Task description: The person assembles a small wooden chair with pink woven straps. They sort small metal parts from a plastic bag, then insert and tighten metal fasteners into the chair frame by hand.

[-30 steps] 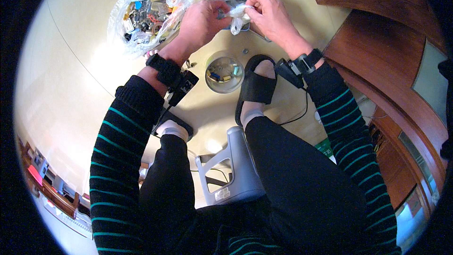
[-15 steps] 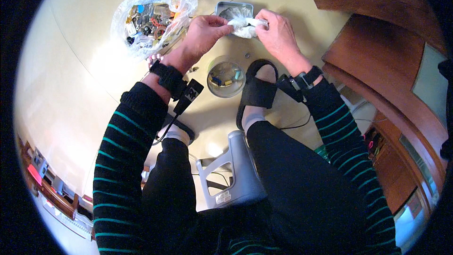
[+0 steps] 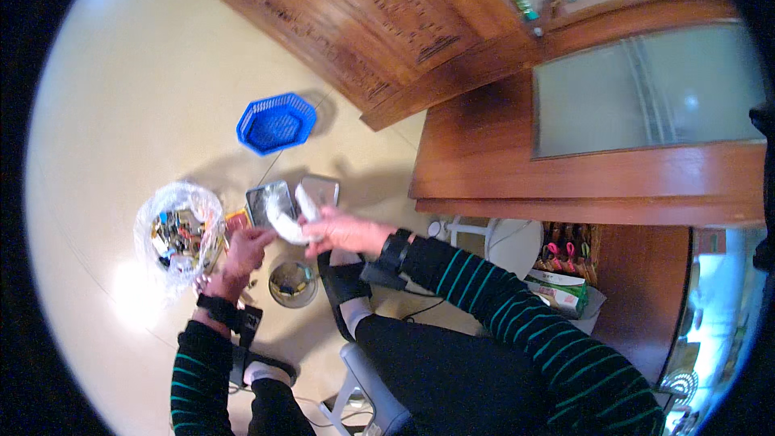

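White bundle (image 3: 284,224) in the right hand (image 3: 352,232) above the floor (image 3: 105,129)

Head view: the right hand grips the bundle from its right, fingers closed. The left hand (image 3: 247,250) is at its lower left, fingers drawn together; whether they grip it cannot be told. The bundle overlaps the near edge of a rectangular box (image 3: 255,205). Right of that lies a grey rectangle (image 3: 326,188); left, a clear bag (image 3: 146,230) of small items. A blue basket (image 3: 276,127) stands toward the floor's edge along the carved panel (image 3: 339,16).
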Demonstrator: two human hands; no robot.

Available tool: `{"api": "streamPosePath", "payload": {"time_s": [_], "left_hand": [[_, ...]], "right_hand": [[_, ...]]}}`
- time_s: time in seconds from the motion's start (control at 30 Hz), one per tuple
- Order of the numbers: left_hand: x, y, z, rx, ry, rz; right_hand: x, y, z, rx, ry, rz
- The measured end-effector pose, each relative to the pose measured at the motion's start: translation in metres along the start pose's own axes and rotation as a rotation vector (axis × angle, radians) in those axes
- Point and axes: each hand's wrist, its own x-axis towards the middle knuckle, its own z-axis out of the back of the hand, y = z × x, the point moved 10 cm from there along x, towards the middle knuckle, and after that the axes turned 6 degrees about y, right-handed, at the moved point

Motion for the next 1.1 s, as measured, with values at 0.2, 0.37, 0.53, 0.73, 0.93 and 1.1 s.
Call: {"api": "streamPosePath", "payload": {"time_s": [0.2,0.37,0.53,0.73,0.93,1.1], "left_hand": [[-0.02,0.016,-0.032,-0.458,0.139,-0.003],[-0.026,0.008,-0.012,-0.401,-0.02,-0.011],[-0.032,-0.024,-0.013,-0.161,-0.096,-0.164],[-0.045,-0.032,0.015,-0.467,-0.102,-0.181],[-0.054,-0.043,0.042,-0.808,-0.137,-0.159],[-0.078,-0.101,0.042,-0.992,0.044,-0.379]], "right_hand": [[-0.007,-0.025,-0.042,-0.246,0.079,0.069],[-0.047,0.056,-0.06,-1.013,-0.345,0.634],[-0.063,0.077,-0.103,-1.36,-0.249,0.799],[-0.066,0.099,-0.059,-0.998,-0.409,0.814],[-0.041,0.073,0.014,-0.736,-0.328,0.537],[-0.088,0.102,0.047,-0.879,-0.434,0.659]]}}
